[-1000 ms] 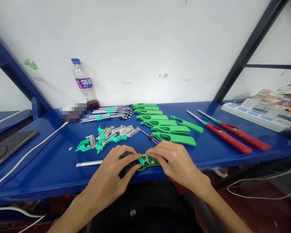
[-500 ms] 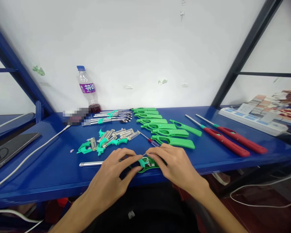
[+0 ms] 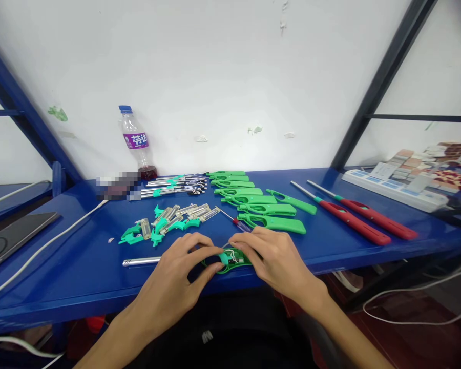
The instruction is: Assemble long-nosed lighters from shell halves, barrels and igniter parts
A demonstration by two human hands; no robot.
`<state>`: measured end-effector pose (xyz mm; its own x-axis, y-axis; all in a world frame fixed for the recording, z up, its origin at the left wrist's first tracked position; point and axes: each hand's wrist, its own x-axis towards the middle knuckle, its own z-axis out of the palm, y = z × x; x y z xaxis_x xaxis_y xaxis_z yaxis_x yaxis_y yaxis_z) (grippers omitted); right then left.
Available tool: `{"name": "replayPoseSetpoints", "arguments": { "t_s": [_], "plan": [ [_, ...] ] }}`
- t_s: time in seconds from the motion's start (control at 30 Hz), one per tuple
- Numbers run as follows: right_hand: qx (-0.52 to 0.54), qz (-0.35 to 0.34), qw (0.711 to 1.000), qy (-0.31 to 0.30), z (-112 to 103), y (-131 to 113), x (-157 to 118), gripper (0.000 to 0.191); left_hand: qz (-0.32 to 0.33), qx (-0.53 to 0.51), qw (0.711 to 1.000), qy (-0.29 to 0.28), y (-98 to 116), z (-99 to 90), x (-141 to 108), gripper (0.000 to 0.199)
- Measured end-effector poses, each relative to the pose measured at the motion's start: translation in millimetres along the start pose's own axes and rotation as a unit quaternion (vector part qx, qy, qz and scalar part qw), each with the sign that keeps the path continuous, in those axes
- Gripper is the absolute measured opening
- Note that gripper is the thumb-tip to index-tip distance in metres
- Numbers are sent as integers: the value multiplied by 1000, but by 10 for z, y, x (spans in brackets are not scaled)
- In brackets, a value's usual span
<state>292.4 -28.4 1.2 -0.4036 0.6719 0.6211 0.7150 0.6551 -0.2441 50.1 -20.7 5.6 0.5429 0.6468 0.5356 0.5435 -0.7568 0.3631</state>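
At the table's front edge lies an open green lighter casing, with thin white wires curling inside it. My left hand has its thumb and index finger closed on a teal trigger set in the casing. My right hand is pinched shut over the casing's far edge, at the end of a thin pale wire or tube; its fingertips partly hide what they grip. From under my left hand a silver lighter barrel sticks out to the left.
Beyond my hands lie clear fuel tanks, teal triggers, a screwdriver and several green casings. Metal barrels lie behind. Right are two red lighters and a power strip; left, a phone and bottle.
The view has shifted slightly, so everything sits a little further left. Both hands keep nearly the same pose at the green casing, with only slight finger movement.
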Motion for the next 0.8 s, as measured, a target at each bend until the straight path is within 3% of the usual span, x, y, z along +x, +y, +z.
{"name": "replayPoseSetpoints", "arguments": {
  "t_s": [0.37,0.8],
  "plan": [
    [-10,1,1000,-12,8,-7,12,18,-11,-13,1000,-15,10,4,24,18],
    [18,7,1000,-14,-27,-24,10,15,-13,-62,998,9,16,-19,11,14]
  ]
}}
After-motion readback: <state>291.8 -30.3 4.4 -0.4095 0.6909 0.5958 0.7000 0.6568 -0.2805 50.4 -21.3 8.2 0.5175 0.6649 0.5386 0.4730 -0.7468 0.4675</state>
